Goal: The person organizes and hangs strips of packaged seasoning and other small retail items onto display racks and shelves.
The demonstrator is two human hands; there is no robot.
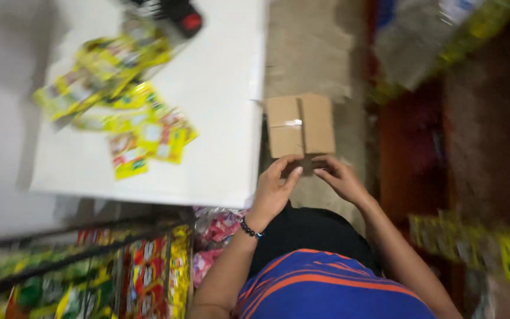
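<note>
A small brown cardboard box point(300, 124) with a strip of clear tape across its flaps sits on the floor by the white table. My left hand point(274, 188) and my right hand point(339, 177) both reach to its near edge, fingers spread and touching the lower flaps. Neither hand has a closed grip on it. A dark bead bracelet is on my left wrist. The picture is blurred by motion.
A white table point(219, 88) at the left carries several yellow and red snack sachets point(131, 118) and a black tape dispenser point(175, 15). A rack of colourful packets point(119, 277) stands at bottom left. More packaged goods lie at the right point(479, 248).
</note>
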